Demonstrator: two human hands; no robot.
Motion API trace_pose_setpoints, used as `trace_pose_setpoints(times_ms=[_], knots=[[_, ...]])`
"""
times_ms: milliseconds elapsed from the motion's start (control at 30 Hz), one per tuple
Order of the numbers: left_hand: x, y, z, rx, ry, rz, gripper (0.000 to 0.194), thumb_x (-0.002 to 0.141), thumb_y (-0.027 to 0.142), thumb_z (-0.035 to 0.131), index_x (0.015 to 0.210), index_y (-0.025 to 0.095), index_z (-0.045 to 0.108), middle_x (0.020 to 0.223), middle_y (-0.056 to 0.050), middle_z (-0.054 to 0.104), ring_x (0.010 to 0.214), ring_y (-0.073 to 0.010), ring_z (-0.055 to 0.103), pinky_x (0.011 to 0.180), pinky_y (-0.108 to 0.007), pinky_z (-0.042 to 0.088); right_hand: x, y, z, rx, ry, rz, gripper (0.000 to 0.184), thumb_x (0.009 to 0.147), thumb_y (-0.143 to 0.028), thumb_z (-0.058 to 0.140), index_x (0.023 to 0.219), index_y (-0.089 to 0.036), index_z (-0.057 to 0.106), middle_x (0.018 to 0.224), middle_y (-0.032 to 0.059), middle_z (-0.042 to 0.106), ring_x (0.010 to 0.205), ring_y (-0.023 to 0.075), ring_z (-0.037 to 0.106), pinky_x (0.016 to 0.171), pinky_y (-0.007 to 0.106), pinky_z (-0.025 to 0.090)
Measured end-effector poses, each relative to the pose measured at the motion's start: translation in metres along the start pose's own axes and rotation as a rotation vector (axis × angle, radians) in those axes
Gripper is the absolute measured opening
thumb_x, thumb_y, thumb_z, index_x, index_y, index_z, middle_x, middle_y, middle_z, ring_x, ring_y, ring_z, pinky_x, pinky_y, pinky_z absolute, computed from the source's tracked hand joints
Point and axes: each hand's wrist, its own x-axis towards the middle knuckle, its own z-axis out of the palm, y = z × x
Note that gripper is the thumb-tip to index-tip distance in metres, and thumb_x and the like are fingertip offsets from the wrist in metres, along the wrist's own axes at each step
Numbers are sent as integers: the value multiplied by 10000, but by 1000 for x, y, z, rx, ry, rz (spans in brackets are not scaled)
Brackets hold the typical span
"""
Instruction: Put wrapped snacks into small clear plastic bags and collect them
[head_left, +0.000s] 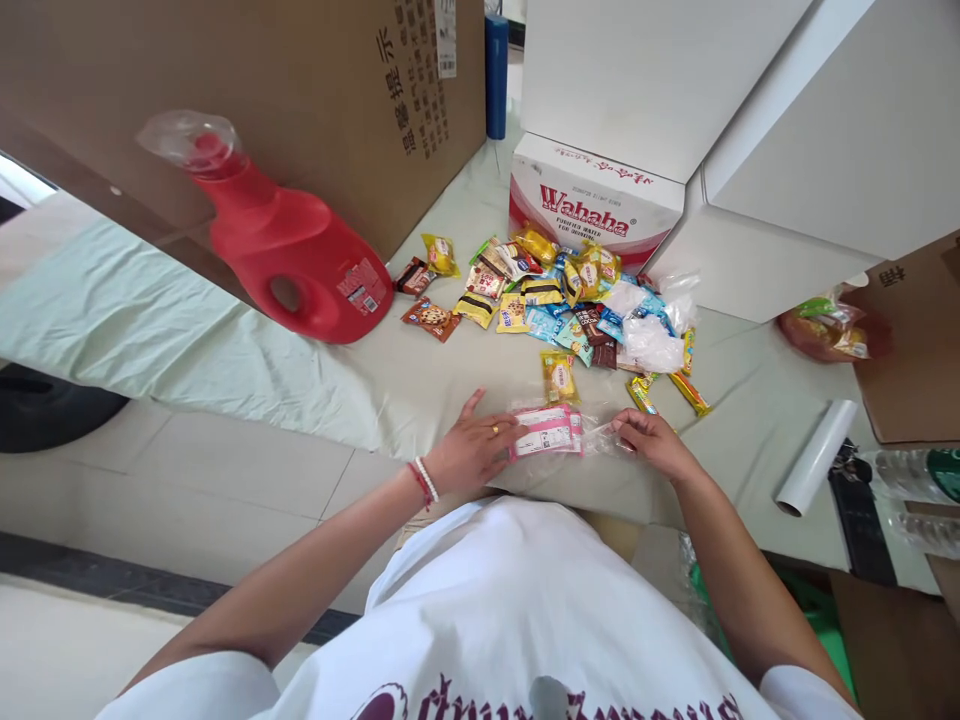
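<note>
Flat on the table in front of me lies a clear plastic bag, with pink-and-white printed cards in or under it; I cannot tell which. My left hand rests at the left edge of the cards, fingers spread and a ring on one of them. At the other end, my right hand pinches the edge of the bag between thumb and fingers. Just beyond the cards sits a yellow-wrapped snack. A heap of small packaged snacks spreads out farther back.
A red detergent jug stands on the left before a large cardboard box. Behind the heap is a Wahaha water carton. To the right are a red bowl, a white roll and plastic bottles.
</note>
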Motion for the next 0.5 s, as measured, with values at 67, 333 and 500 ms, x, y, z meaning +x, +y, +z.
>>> trace_pose_setpoints(times_ms=[67, 333, 500], knots=[[-5, -7, -3, -61, 17, -102, 198, 950, 296, 565, 1070, 261, 719, 1030, -50, 763, 1244, -250, 634, 1262, -638, 58, 1, 0, 1, 28, 1, 8, 535, 809, -719, 645, 846, -186, 622, 587, -57, 465, 531, 108, 385, 539, 257, 307], [-6, -3, 22, -178, 359, -621, 324, 970, 362, 496, 682, 224, 548, 822, -40, 698, 1056, -234, 662, 1172, -532, 336, 12, 8, 0, -251, 54, 100, 515, 890, -679, 519, 661, -221, 465, 580, -28, 465, 524, 122, 360, 527, 268, 290], [17, 4, 33, 17, 385, -778, 327, 948, 355, 542, 647, 227, 538, 745, -54, 645, 891, -253, 609, 995, -468, 443, 21, -21, -2, -938, 302, -26, 311, 954, -476, 544, 859, -199, 650, 859, 80, 656, 779, 225, 545, 682, 318, 396]])
